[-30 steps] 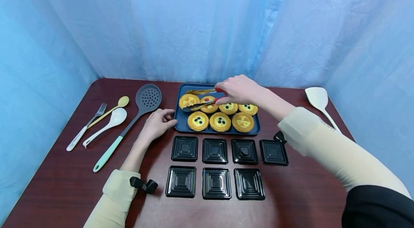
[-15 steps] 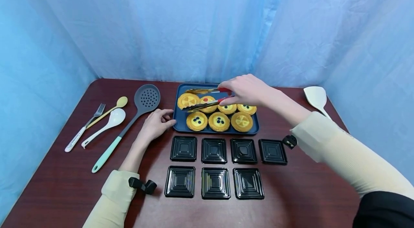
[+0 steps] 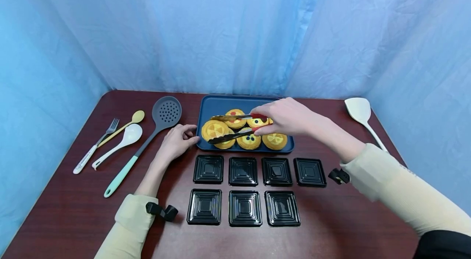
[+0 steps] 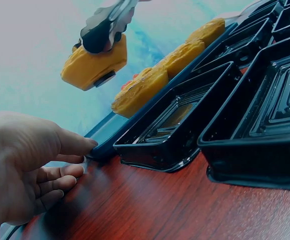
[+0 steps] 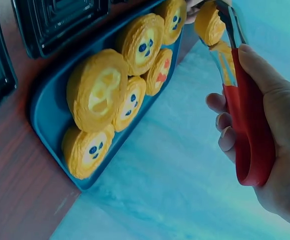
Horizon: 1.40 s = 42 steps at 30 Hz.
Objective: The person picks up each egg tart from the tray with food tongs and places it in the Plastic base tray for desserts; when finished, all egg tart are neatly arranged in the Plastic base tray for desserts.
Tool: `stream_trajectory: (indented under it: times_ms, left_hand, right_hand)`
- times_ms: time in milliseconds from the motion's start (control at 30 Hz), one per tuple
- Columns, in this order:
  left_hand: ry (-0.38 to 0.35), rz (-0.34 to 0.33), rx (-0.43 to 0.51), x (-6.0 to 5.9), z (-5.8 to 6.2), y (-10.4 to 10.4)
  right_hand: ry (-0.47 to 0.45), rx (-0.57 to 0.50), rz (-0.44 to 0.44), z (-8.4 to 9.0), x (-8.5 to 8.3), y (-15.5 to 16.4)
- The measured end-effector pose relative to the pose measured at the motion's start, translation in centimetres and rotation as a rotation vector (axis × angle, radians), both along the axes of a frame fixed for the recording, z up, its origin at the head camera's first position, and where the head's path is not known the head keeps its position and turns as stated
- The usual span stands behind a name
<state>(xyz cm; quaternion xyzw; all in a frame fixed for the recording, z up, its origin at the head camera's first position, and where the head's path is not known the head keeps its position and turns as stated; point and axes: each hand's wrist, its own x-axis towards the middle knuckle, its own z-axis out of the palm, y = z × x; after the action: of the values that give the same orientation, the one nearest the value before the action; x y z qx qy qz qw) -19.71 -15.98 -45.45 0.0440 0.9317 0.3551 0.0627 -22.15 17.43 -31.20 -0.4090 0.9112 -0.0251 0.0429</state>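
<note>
My right hand (image 3: 275, 120) grips red-handled metal tongs (image 3: 235, 126) over the blue tray (image 3: 206, 106). The tongs clamp a yellow tart (image 3: 215, 129), lifted and tilted above the tray's front left part. The left wrist view shows that tart (image 4: 95, 65) hanging clear of the tray in the tongs (image 4: 107, 22). The right wrist view has my right hand (image 5: 264, 145) round the red handle (image 5: 247, 135). Several more tarts (image 3: 274, 140) lie in the tray. My left hand (image 3: 180, 138) rests on the table with loosely curled fingers. Its thumb (image 4: 72, 142) touches the tray's left rim (image 4: 105, 135).
Several empty black square containers (image 3: 243, 171) stand in two rows in front of the tray. Left of the tray lie a fork (image 3: 96, 146), a yellow spoon (image 3: 123, 126), a white spoon (image 3: 117, 146) and a grey slotted spoon (image 3: 167, 112). A white spatula (image 3: 362, 114) lies at the far right.
The tongs have closed on the back-left tart, lifted it and carried it toward the front of the tray. My right hand came nearer to me. The left hand stayed put.
</note>
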Motion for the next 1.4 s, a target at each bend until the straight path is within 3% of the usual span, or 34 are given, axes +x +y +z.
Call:
stream_trajectory:
  times_ms: [233, 600, 1400]
  left_hand:
    - [0.002, -0.012, 0.0, 0.0, 0.0, -0.1]
    - [0.004, -0.011, -0.009, -0.1, -0.1, -0.5]
    - [-0.004, -0.007, 0.014, -0.1, -0.1, -0.4]
  right_hand:
    - [0.026, -0.011, 0.032, -0.9, 1.6, 0.4]
    - [-0.014, -0.039, 0.08, -2.4, 3.3, -0.2]
    - [0.071, -0.016, 0.16, -4.3, 4.5, -0.9]
